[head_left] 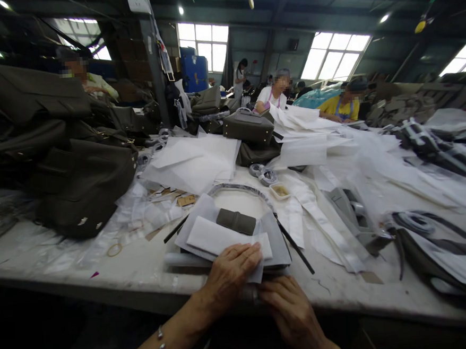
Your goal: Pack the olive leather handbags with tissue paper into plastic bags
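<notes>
My left hand lies flat, fingers stretched, on a folded white tissue sheet that covers a flat grey bag piece at the table's front edge. My right hand curls over the front edge of the same stack, fingers closed on its lower rim. A small olive leather flap lies on the stack just beyond my fingers. A wrapped bag handle arches behind it. Thin black rods lie beside the stack.
A heap of dark olive handbags fills the left. White tissue sheets, another olive bag, tape rolls, a small tray and wrapped straps cover the white table. Other people work at the far side.
</notes>
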Demonstrator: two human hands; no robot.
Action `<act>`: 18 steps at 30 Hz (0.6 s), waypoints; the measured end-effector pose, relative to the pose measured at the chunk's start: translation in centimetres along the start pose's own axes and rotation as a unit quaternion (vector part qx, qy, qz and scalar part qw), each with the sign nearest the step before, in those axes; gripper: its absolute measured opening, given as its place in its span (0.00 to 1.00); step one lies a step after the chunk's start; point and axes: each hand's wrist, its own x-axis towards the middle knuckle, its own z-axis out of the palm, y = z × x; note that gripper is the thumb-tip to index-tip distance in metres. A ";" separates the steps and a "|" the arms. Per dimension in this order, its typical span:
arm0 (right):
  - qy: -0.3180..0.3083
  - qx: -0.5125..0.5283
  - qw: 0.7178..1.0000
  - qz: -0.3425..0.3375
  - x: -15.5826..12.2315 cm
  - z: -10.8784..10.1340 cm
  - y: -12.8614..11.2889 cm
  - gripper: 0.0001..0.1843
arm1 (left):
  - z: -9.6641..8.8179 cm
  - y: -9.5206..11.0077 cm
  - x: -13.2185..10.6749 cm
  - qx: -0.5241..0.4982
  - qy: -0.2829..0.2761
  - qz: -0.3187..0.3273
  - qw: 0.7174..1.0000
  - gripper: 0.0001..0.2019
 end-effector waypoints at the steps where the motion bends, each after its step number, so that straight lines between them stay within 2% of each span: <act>1: 0.002 0.022 1.000 -0.004 -0.1 -0.3 -0.1 0.16 | 0.0 0.0 0.0 0.008 -0.003 0.003 1.000 0.17; 6: -0.012 0.055 0.998 -0.013 -1.2 -1.6 -0.6 0.14 | 0.8 0.3 0.0 0.042 0.005 -0.005 0.999 0.16; 11: 0.006 0.073 0.997 -0.023 -2.4 -0.6 -1.2 0.10 | 1.7 0.6 -0.2 0.064 0.013 -0.019 0.998 0.17; 14: 0.030 0.085 0.996 0.018 -1.6 -0.5 -1.9 0.08 | 1.5 0.6 -0.3 0.061 0.010 -0.017 0.998 0.18; 18: 0.041 0.078 0.993 0.080 1.4 -1.5 -2.7 0.07 | 0.4 0.5 -0.2 0.042 -0.023 -0.001 0.999 0.20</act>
